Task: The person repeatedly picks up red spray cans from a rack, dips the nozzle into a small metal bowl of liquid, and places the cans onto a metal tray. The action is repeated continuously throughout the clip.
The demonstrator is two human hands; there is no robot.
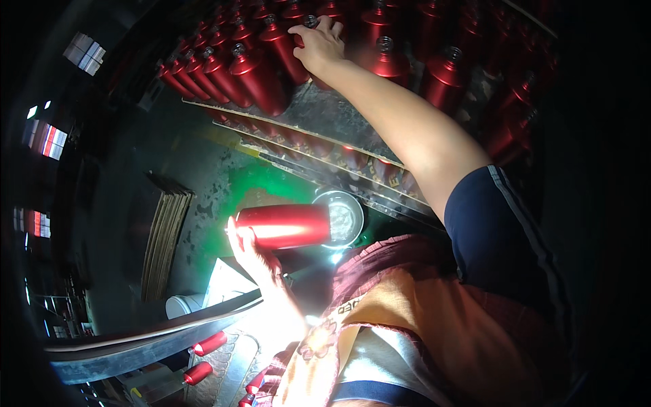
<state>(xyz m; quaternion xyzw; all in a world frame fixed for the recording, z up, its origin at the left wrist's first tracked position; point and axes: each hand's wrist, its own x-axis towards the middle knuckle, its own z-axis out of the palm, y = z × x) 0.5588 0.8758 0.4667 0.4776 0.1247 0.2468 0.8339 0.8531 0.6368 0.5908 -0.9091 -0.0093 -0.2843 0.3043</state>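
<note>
- Your left hand (pixel 252 254) was closed round the neck end of a red metallic bottle (pixel 288 226); glare washed out part of the fingers.
- That bottle lay sideways in front of you, neck end to the left, base to the right.
- Base overlapped a round, pale pail (pixel 346 220) in view; couldn't tell if they touched.
- Your right arm stretched up and forward to the crowded top board (pixel 339 119).
- Your right hand (pixel 320 46) was partly open, thumb and fingers spread either side of a bottle neck (pixel 310 21); couldn't tell whether it had a firm hold.
- Red bottles (pixel 256 78) stood upright in rows on that board, bare threaded necks up, on both sides of your right hand.
- More red bottles (pixel 352 158) showed on a lower tier below the board.
- Green patch (pixel 254 183) on the floor beyond the held bottle.
- Stack of brown sheets (pixel 163 237) stood on edge to the left, near a white bucket (pixel 183 306).
- Smaller-looking red bottles (pixel 209 344) lay at lower left, past a dark curved rim (pixel 156 346).
- You wore an orange apron (pixel 400 308) and a dark blue sleeve (pixel 498 230).
</note>
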